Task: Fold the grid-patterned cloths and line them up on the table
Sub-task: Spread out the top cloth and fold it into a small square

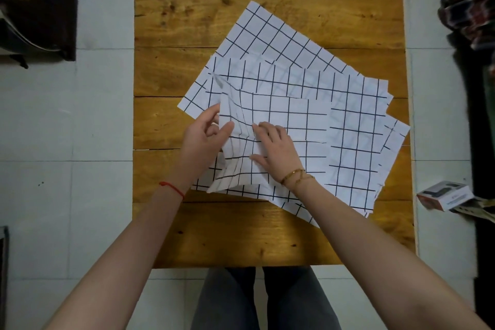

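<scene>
**Top cloth gripped at its left edge, pile spread beneath**

The top grid-patterned cloth (289,126) lies at the centre of the frame, on top of a fanned pile of grid-patterned cloths (353,142) that covers the middle and right of the wooden table (166,75). It is white with black grid lines. Its right part lies flat; its left part is lifted and rippled, so the lines bend there.

The left hand (205,139) pinches the left edge of the top cloth between thumb and fingers. The right hand (273,147) rests on the cloth just beside it, fingers spread and pressed flat on the fabric. Both forearms cross the lower table edge and hide part of the pile's lower left corner.

A red thread bracelet (171,189) sits on the left wrist and gold bracelets (294,177) on the right.

On the tiled floor (101,115), a small box (444,195) lies at the right edge of the frame. Dark plaid fabric (471,8) occupies the upper right, and a dark bag (37,13) the upper left.
</scene>
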The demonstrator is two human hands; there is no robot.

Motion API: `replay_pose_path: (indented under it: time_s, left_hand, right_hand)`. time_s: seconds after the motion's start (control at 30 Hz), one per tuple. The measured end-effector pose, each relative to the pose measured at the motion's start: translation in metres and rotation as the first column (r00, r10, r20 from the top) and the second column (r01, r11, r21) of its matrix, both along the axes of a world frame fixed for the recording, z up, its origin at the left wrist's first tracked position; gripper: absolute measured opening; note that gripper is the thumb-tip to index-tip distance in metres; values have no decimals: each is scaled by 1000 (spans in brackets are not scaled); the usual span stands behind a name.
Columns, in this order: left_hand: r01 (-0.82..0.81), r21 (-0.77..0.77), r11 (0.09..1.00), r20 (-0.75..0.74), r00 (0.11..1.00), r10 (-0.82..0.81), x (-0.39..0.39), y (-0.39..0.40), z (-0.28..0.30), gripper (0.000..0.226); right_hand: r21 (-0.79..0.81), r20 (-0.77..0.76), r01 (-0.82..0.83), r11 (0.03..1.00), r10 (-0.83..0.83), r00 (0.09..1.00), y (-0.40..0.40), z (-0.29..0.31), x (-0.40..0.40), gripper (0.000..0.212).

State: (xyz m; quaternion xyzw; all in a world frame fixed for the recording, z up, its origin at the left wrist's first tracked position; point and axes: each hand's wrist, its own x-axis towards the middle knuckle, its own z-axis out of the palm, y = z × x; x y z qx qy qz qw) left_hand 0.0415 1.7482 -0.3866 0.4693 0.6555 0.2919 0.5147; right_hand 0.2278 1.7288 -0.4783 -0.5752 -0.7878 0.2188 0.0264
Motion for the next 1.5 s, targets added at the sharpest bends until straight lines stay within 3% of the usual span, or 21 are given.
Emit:
replay_pose_path:
  time_s: [0.07,0.13,0.2,0.27,0.3,0.33,0.4,0.5,0.6,0.7,0.83,0.93,1.17,1.23,1.33,1.4,1.43,1.5]
  left_hand:
    - [38,24,999,37,999,-39,20,2,6,48]
    - [86,66,994,56,994,-90,41,2,9,50]
    - [136,102,985,68,987,-144,62,2,8,51]
    - [167,100,981,88,981,-176,83,-1,2,52]
    - [173,82,981,107,978,-181,92,-2,-2,52]
    - [182,60,981,127,974,-188,100,-4,-5,52]
    - [209,16,978,154,966,-209,112,-8,-12,49]
    - [239,31,970,113,964,-241,116,-14,-25,41]
    - [207,118,971,-45,978,-203,107,-21,-39,35]
    - [84,49,995,-167,983,-74,94,-23,-52,34]
    - [26,-138,990,-194,980,-52,81,-25,-67,36]
    - [-23,-182,983,-207,978,-16,80,-21,-74,36]
    - [-140,-365,920,-164,983,84,80,0,-79,31]
    - [-112,-372,921,-168,984,52,77,3,-81,18]
    - [-64,-326,943,-221,975,-10,71,0,-80,40]
    - [-53,-300,952,-251,968,-25,67,-4,-81,32]
    - [-63,-291,955,-250,968,-12,66,-6,-81,24]
    - [-76,-239,968,-239,971,17,62,-11,-81,30]
  right_hand:
    - [-76,-213,110,991,-123,969,-1,5,1,51]
    - [-197,-404,270,942,-329,854,-1,15,6,33]
    - [-382,-509,450,807,-591,626,-1,34,13,25]
    - [-600,-510,535,594,-800,316,2,45,25,33]
    - [-673,-462,552,493,-862,208,4,48,34,40]
    - [-701,-412,572,427,-896,164,5,51,44,51]
    - [-694,-348,617,369,-923,161,6,52,60,63]
    - [-624,-342,685,376,-920,194,5,50,79,56]
    - [-460,-299,726,511,-859,415,4,41,93,45]
    - [-362,-194,753,550,-834,516,4,31,100,45]
    - [-308,-161,758,574,-817,553,3,13,107,40]
    - [-316,-141,760,568,-820,554,4,5,109,41]
    - [-371,-203,753,543,-839,505,4,3,109,14]
    - [-386,-244,736,556,-831,500,3,4,108,12]
    - [-400,-284,731,552,-833,474,1,2,107,17]
    - [-417,-311,728,545,-838,449,-1,0,105,24]
    - [-404,-327,722,562,-825,460,-2,0,104,28]
    - [-253,-309,705,663,-746,591,-2,2,100,37]
